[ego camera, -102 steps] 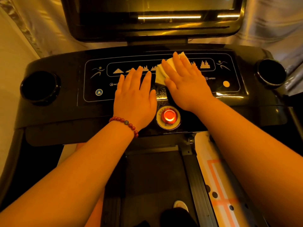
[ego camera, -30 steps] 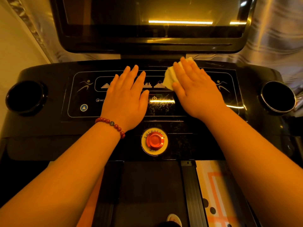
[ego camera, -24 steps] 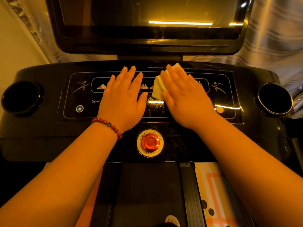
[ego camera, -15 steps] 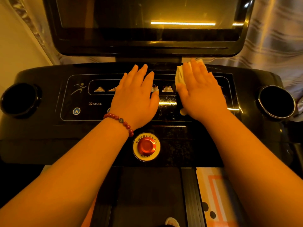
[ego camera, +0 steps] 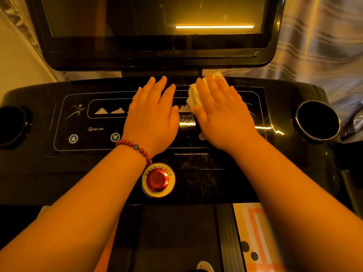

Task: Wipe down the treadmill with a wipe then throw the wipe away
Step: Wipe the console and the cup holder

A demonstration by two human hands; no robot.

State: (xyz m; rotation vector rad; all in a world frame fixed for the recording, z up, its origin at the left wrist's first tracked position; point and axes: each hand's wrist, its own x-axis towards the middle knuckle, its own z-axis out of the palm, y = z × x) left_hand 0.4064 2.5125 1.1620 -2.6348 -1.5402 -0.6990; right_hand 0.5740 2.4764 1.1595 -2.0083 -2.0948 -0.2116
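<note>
The black treadmill console [ego camera: 82, 161] fills the middle of the view, with its control panel in front of me. My right hand [ego camera: 222, 114] lies flat with straight fingers on a folded white wipe [ego camera: 193, 95], pressing it against the panel's upper middle. Most of the wipe is hidden under the fingers; only its left and top edges show. My left hand [ego camera: 153, 116], with a red bead bracelet at the wrist, rests flat on the panel just left of the right hand and holds nothing.
A red emergency stop button [ego camera: 157, 179] sits below the hands. Round cup holders stand at the far left [ego camera: 11, 126] and right [ego camera: 318, 120]. The dark screen [ego camera: 153, 26] rises behind the console. The belt [ego camera: 176, 238] runs below, a curtain [ego camera: 322, 46] hangs at the right.
My right hand has slid the wipe left and right across the panel's upper part. Since half a second ago both hands sit slightly higher on the console.
</note>
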